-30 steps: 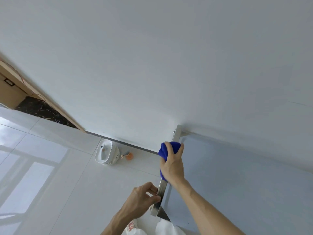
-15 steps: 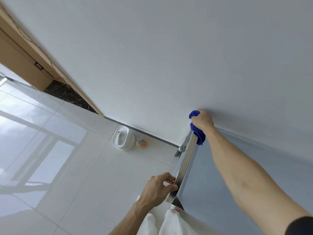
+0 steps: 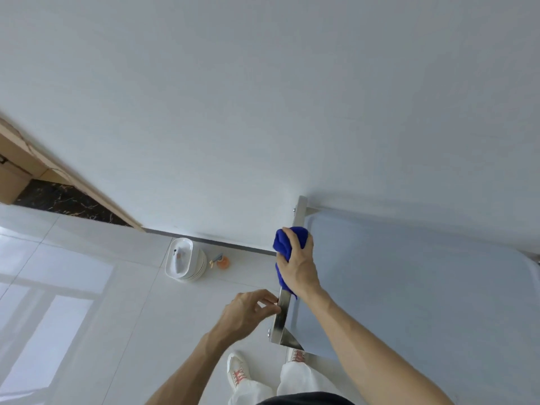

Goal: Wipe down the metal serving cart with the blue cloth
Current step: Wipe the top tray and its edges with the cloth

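The right hand (image 3: 298, 266) gripped the bunched blue cloth (image 3: 287, 244) against the side rail (image 3: 285, 309) of the metal serving cart (image 3: 409, 287), which stood against the wall. At its 7 o'clock, the left hand (image 3: 248, 312) pinched the rail's edge. White bowls (image 3: 184, 260) sat on the floor at 9 o'clock.
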`<state>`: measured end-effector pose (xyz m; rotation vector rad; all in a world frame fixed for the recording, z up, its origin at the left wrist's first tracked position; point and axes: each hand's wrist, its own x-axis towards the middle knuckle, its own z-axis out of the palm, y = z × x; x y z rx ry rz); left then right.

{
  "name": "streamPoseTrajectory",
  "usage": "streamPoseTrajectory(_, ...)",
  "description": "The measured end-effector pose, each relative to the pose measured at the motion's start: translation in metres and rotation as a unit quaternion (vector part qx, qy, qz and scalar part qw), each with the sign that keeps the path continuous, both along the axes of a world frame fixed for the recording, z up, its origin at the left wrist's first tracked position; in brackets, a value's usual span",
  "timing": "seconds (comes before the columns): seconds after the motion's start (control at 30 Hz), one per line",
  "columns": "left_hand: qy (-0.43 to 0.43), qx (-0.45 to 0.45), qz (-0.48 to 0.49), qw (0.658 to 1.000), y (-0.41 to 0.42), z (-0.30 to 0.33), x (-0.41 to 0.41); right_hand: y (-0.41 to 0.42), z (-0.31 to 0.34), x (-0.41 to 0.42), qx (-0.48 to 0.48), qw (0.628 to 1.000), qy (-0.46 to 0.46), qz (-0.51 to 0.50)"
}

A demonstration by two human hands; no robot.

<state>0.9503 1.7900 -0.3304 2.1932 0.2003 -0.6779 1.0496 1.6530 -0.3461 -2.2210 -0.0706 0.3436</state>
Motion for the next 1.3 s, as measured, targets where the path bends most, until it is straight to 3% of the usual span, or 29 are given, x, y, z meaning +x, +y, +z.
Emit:
streamPoseTrajectory(0.27,-0.086,-0.084,0.101,0.988,0.046,0.018,0.033,0.007,-0.007,-0.075,-0.047,0.995,-0.085,-0.018)
streamPoseTrajectory(0.53,-0.132,-0.104,-0.036,0.985,0.026,0.019,0.056,0.018,-0.052,-0.178,-0.124,0.984,-0.12,-0.046)
streamPoseTrajectory(0.7,-0.148,-0.099,-0.098,0.979,0.019,0.02,0.044,0.018,-0.072,-0.201,-0.169,0.982,-0.063,-0.051)
streamPoseTrajectory(1.03,-0.157,-0.121,-0.085,0.976,0.018,0.042,0.019,-0.029,-0.046,-0.225,-0.205,0.977,-0.013,0.066)
streamPoseTrajectory(1.3,-0.153,-0.134,-0.035,0.979,-0.024,0.03,-0.047,-0.12,-0.031,-0.258,-0.079,0.99,0.107,-0.04)
